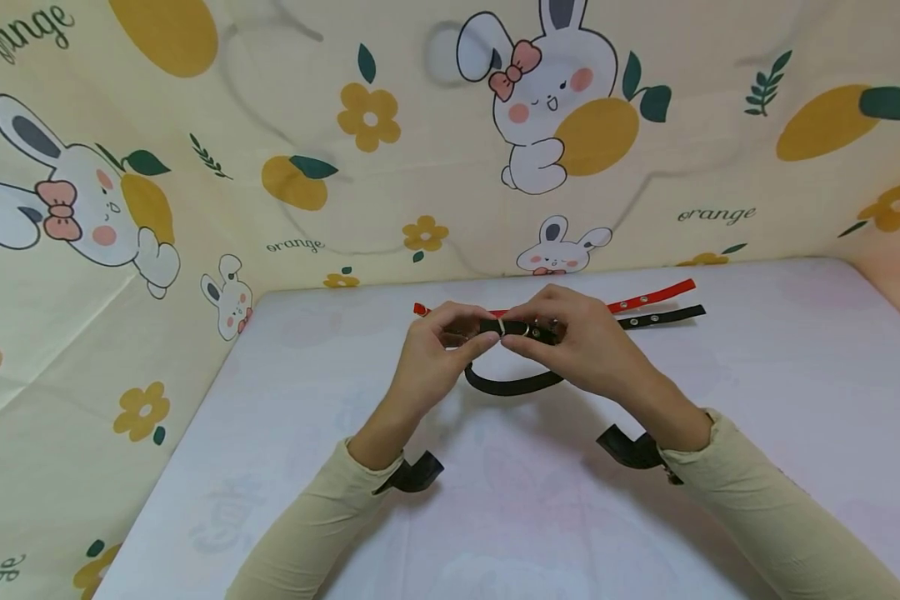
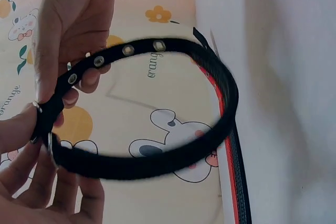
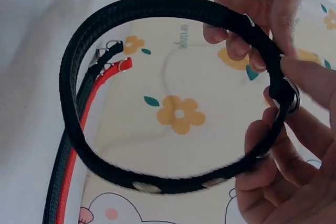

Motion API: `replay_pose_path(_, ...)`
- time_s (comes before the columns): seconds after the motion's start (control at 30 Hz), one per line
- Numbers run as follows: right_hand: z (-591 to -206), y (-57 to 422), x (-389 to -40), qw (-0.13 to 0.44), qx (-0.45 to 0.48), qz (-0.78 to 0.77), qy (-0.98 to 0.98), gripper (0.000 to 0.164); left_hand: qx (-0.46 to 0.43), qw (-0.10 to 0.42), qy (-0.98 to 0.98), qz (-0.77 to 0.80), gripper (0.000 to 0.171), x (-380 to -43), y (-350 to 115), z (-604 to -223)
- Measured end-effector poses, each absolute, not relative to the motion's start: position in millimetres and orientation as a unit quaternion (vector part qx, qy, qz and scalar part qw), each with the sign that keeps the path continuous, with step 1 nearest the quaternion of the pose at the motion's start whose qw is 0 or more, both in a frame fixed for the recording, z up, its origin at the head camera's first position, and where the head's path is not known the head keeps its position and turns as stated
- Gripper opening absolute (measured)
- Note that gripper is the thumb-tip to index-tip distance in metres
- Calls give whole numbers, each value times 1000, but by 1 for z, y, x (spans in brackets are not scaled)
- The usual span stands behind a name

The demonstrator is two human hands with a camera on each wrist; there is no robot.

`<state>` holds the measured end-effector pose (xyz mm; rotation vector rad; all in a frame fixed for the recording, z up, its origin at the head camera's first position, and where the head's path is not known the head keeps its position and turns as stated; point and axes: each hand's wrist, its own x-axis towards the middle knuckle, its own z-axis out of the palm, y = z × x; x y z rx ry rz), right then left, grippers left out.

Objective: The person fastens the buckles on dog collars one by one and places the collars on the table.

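Above the counter [image 1: 495, 517], near the middle of the head view, the left hand [image 1: 438, 342] and the right hand [image 1: 585, 342] hold together a black strap [image 1: 512, 387]. It is bent into a loop, which hangs toward 6 o'clock from the hands. The left fingers are clamped on the strap at 9 o'clock of a pale narrow band [image 1: 502, 327], and the right fingers pinch it at 3 o'clock of this band. The fingertips of the 2 hands are very close; I cannot tell whether they touch. Metal eyelets [image 2: 128, 50] run along the strap, and a metal ring [image 3: 295, 97] sits beside the right fingers.

Between 2 and 3 o'clock from the hands, a red strap [image 1: 652, 297] and another black strap [image 1: 663, 319] lie side by side on the counter. At 12 o'clock, behind the counter, rises a cloth [image 1: 450, 142] printed with rabbits, oranges and flowers.
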<state>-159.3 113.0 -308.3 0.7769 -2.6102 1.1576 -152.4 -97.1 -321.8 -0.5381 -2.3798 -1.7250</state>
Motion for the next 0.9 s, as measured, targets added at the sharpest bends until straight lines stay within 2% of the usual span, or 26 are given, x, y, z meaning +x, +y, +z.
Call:
replay_pose_path(0.3,-309,114,-161,112,270,380,-877,21,-176,55,-797,-575,18,-154,-101,-318)
replay_pose_path(0.9,-303,119,-162,93,258,386,-881,16,-117,0,-750,-650,18,-156,-106,-309)
